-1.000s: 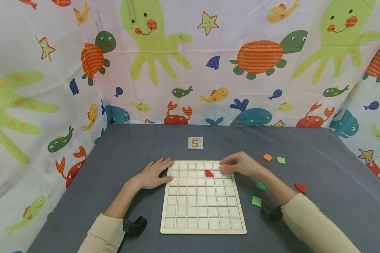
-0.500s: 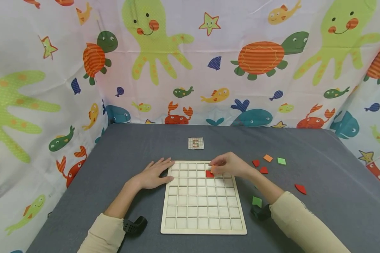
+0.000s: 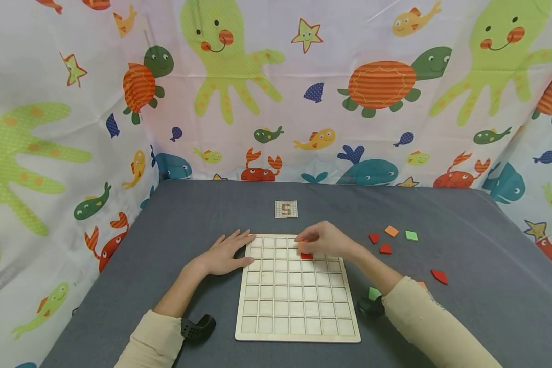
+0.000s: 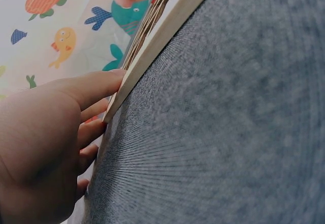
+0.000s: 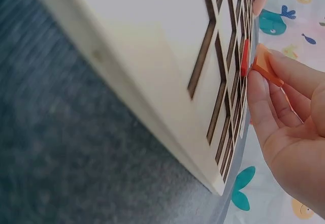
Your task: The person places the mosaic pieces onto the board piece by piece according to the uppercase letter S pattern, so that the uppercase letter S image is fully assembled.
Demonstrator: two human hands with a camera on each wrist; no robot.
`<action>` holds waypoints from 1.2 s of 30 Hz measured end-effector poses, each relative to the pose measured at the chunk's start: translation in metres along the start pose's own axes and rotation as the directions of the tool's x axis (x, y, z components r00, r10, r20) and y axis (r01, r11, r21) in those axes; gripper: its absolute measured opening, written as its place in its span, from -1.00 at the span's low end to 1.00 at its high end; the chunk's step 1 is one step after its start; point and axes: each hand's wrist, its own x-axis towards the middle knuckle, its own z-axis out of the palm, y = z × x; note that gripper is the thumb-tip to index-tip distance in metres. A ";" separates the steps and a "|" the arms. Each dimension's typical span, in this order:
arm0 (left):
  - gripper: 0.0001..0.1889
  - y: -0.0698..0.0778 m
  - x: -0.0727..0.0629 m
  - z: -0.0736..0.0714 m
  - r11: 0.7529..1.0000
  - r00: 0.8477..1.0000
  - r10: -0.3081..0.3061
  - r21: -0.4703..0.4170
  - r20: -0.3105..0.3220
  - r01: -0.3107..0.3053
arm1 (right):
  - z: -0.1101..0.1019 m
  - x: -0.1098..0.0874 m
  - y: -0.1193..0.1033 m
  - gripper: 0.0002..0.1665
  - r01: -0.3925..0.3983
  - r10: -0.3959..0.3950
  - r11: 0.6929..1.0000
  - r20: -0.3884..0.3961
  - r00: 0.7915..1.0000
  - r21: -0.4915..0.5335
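By the left hand (image 3: 227, 254), whose fingers are being held straight and released, the left edge of the pale wooden gridded board (image 3: 296, 309) is being touched. Above the board's upper rows, next to a flat red piece (image 3: 306, 256), a small flat orange tile (image 5: 266, 66) is being pinched by the right hand's (image 3: 324, 239) fingers. Apparently, a cell is being filled; lowering it flat is probably being required. Farther right, loose flat pieces (image 3: 385, 249) are being supported by the grey table (image 3: 202, 204).

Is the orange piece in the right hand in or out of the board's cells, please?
Out: the right hand pinches the orange piece, which the right wrist view shows tilted above the board.
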 end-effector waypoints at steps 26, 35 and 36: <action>-0.29 0.000 0.000 0.001 1.000 1.000 0.008 0.010 -0.006 -0.008 | 0.015 0.011 -0.012 -0.78 0.007 -0.007 0.999 0.007 1.000 -0.043; -0.31 -0.001 0.001 0.002 1.000 1.000 -0.006 0.017 0.005 0.006 | 0.019 0.011 -0.012 -0.80 0.036 -0.036 0.997 0.006 0.999 -0.061; -0.31 -0.002 0.000 0.002 1.000 1.000 -0.007 0.018 0.004 0.007 | 0.019 0.011 -0.012 -0.80 0.035 -0.035 0.997 0.007 0.999 -0.067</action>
